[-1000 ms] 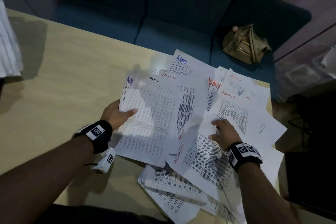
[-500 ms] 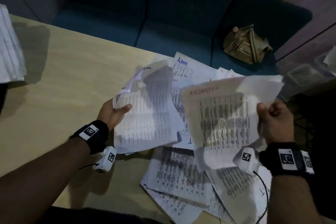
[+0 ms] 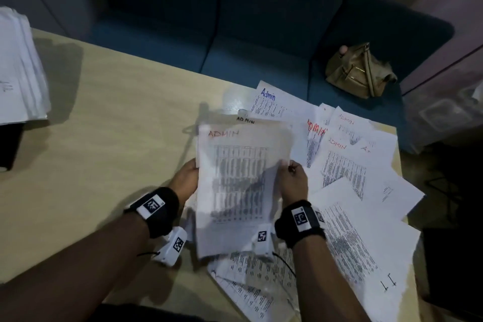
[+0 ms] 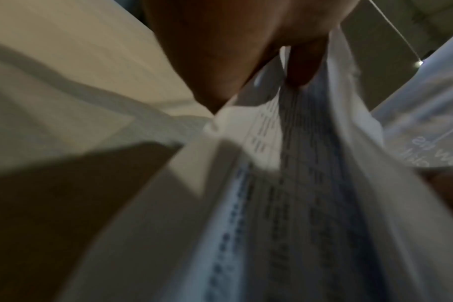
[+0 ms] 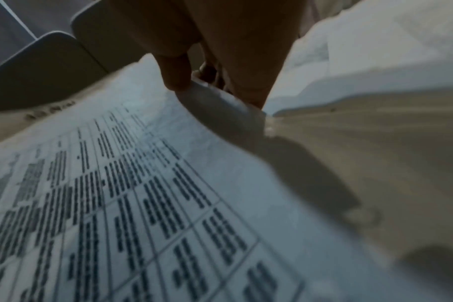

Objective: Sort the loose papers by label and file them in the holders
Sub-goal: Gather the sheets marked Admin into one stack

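Right hand (image 3: 292, 183) sheet now atop left hand (image 3: 186, 182) stack (image 3: 243, 191)

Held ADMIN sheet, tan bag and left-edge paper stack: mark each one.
Held ADMIN sheet (image 3: 241, 178): head view, its printed table.
Tan bag (image 3: 358, 72): head view, its front panel.
Paper stack (image 3: 19, 65): head view, its top sheet.

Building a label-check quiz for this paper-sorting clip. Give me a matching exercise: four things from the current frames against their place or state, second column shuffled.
Things:
1. White printed sheet with red ADMIN heading
2. White sheet headed Admin in blue ink
3. Olive-tan leather handbag
4. Thick stack of white papers

Places or states:
A. on the dark blue sofa seat
B. at the table's far left edge
C. held off the table between left hand and right hand
D. flat on the table at the far side of the loose pile

Pairs: 1-C, 2-D, 3-A, 4-B
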A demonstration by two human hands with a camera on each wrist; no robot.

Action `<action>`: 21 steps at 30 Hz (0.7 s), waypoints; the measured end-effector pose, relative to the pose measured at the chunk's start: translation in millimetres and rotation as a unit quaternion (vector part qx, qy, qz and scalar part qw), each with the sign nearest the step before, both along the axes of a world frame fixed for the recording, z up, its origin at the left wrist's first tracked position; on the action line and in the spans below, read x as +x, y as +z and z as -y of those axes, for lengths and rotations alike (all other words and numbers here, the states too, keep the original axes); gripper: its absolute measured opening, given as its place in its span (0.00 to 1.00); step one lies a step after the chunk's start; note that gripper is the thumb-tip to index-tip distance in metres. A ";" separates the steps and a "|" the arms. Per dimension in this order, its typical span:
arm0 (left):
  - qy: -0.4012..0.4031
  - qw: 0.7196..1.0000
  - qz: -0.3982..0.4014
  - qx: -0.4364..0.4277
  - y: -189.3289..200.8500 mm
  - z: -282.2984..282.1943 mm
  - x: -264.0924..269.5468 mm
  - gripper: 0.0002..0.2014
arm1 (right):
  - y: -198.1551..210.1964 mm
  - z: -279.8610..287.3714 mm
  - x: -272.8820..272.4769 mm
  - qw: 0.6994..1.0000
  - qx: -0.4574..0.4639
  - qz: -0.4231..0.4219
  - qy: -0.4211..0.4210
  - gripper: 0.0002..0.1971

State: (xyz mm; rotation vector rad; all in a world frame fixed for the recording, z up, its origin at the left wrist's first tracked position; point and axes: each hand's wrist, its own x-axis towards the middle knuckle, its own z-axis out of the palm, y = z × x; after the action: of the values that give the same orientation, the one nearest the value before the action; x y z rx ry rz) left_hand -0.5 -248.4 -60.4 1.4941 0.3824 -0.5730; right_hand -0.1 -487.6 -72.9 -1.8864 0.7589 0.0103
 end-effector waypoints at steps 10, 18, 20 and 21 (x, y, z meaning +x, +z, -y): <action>-0.084 0.990 0.083 0.081 7.5 -27.5 -7.5 0.19 | 4.5 -35.7 -13.6 0.995 0.079 0.012 0.064 0.34; -0.138 0.970 0.187 0.072 21.1 -34.4 22.8 0.34 | 8.5 -31.9 1.6 0.970 -0.019 0.008 0.242 0.28; -0.176 0.961 0.189 0.099 19.4 -35.6 25.4 0.30 | 7.0 -32.6 2.4 0.972 -0.029 0.018 0.233 0.27; -0.189 0.958 0.186 0.109 17.5 -36.3 25.5 0.27 | 6.5 -33.0 3.8 0.974 -0.031 0.028 0.223 0.28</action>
State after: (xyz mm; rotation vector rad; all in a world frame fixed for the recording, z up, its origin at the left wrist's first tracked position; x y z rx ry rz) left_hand 25.0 -212.0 -43.0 1.8638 -0.1451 -0.5437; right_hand 3.7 -454.5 -66.4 -2.0721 0.2863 0.2171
